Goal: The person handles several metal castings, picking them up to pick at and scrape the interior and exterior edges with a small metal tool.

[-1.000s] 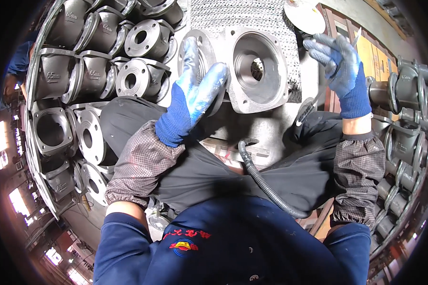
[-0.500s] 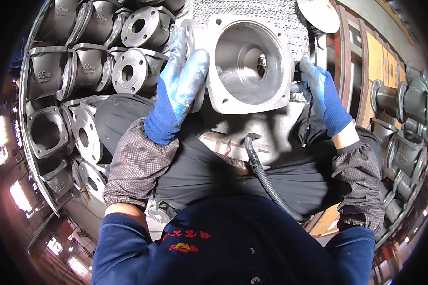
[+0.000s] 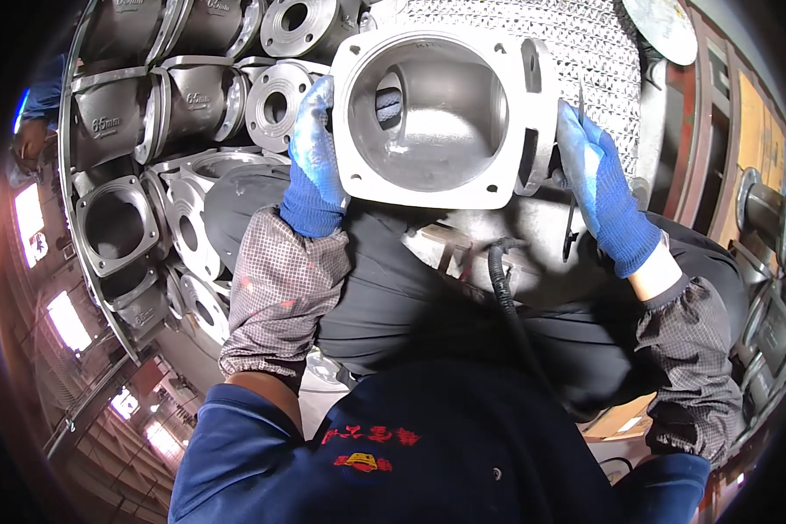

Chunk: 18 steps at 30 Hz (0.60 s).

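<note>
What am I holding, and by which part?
Left hand: the grey casting, at the left edge of its square flange. Right hand: a thin dark tool, apparently near its middle; contact with the casting unclear.

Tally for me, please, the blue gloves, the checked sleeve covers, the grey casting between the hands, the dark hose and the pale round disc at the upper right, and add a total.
Blue gloves: 2
Checked sleeve covers: 2
Grey casting between the hands: 1
Dark hose: 1
Pale round disc: 1
Total: 7
</note>
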Motion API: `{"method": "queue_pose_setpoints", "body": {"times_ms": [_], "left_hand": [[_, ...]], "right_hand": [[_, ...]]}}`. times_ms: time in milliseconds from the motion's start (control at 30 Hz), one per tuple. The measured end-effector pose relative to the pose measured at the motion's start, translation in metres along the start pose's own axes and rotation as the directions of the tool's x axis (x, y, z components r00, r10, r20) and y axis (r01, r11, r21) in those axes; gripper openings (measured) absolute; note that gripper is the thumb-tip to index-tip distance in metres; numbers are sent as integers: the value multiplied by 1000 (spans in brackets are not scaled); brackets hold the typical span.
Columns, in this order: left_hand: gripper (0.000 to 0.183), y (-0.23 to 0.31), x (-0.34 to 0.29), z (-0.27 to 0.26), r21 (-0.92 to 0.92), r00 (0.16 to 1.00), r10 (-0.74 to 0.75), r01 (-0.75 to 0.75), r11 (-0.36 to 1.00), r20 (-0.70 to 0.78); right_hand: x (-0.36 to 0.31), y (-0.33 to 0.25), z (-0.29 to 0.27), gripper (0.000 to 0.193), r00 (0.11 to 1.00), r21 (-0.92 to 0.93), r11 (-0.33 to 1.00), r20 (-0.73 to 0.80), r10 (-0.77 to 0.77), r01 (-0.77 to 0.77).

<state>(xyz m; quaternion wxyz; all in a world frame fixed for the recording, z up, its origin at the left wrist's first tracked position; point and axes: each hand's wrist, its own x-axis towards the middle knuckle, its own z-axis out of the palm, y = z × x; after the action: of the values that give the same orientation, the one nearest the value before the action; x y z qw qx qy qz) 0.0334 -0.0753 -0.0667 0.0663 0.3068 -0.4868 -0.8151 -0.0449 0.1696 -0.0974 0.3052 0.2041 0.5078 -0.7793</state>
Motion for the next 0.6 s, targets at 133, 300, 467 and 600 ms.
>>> {"method": "queue_pose_setpoints", "body": {"times_ms": [133, 300, 467, 600], "left_hand": [[34, 1, 7, -5, -256, 990, -134, 138, 957, 34], [35, -1, 7, -10, -208, 997, -80, 80, 975, 8], [34, -3, 6, -3, -284, 994, -79, 95, 954, 69], [35, -10, 2, -16, -219, 999, -31, 22, 976, -40]], "right_hand": [[3, 4, -9, 29, 980, 13, 1000, 195, -28, 26], [1, 7, -12, 41, 952, -247, 966, 305, 3, 76], [1, 19, -23, 43, 924, 175, 984, 371, -91, 26], [-14, 9, -11, 40, 922, -348, 893, 353, -159, 287]]}}
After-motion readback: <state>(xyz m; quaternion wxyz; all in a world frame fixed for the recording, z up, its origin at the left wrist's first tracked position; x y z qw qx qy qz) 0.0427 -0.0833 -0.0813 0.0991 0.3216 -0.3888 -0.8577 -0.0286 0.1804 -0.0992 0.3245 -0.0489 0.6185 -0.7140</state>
